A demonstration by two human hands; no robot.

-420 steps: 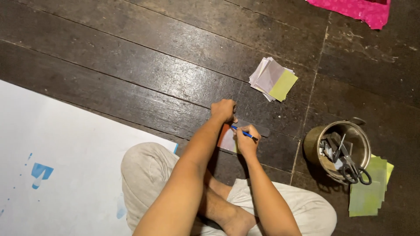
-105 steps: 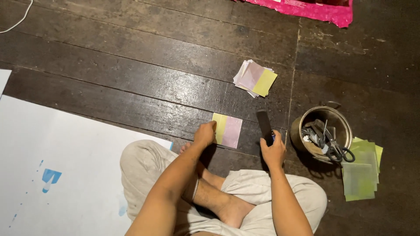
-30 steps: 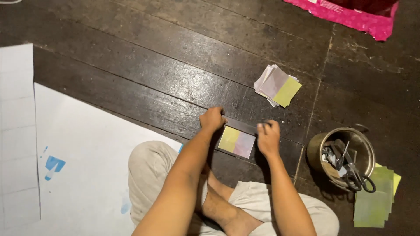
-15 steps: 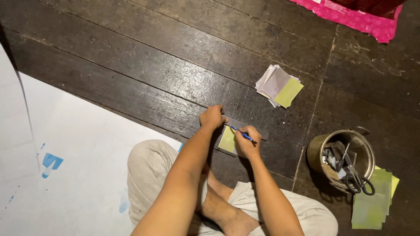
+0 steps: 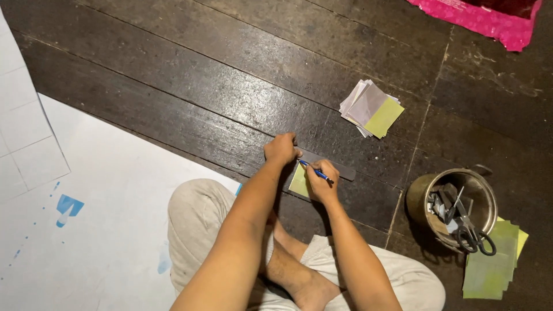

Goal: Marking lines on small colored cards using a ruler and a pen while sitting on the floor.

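A small yellow-green paper card [image 5: 299, 179] is laid flat on the dark wooden floor [image 5: 190, 86], right in front of the crossed legs, and a dark ruler [image 5: 334, 169] is set across its top edge. The ruler's long axis runs left to right with a slight downward tilt toward the right. It's pinned at its left end by the left hand [image 5: 280, 150], fingers curled down onto it. The right hand [image 5: 321, 183] is just beside, fingers closed tight around a blue pen [image 5: 315, 171], whose tip is pressed against the ruler's lower edge, so the card lies directly under and slightly left of the pen hand. Both hands are nearly touching over the card.

Compared with a second ago, the card's pinkish half can't be seen anymore, the ruler is now laid over the card, and the pen is back in the right hand. The paper stack [image 5: 371, 108] and metal pot [image 5: 452, 204] with scissors [image 5: 469, 227] are unchanged, well off to the right.
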